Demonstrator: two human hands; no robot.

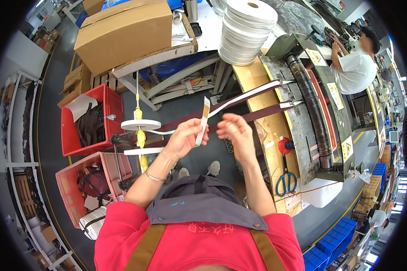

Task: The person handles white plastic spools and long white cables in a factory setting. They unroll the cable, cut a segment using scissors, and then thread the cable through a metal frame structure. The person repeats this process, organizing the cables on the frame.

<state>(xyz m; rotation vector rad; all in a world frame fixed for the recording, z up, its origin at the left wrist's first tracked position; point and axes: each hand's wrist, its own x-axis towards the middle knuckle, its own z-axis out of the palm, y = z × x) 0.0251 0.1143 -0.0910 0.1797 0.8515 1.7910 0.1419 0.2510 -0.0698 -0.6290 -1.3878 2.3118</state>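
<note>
Centrally, left hand [182,141]: grip closed, pinching the upright end of a white strip [204,121] between thumb and fingers. Right hand [234,131]: just beside it, fingers curled and loose, holding nothing visible. Strip runs toward the upper right to the grey roller machine [313,113], alongside a dark maroon band [262,112]. Lower right: teal-handled scissors [286,177] on the wooden desk [267,131]. Top centre: stacked white tape rolls [246,29]. Upper left: cardboard box [124,31]. Left: red bins [88,122] with dark scraps. Upper right: another person in a white shirt [353,67].
</note>
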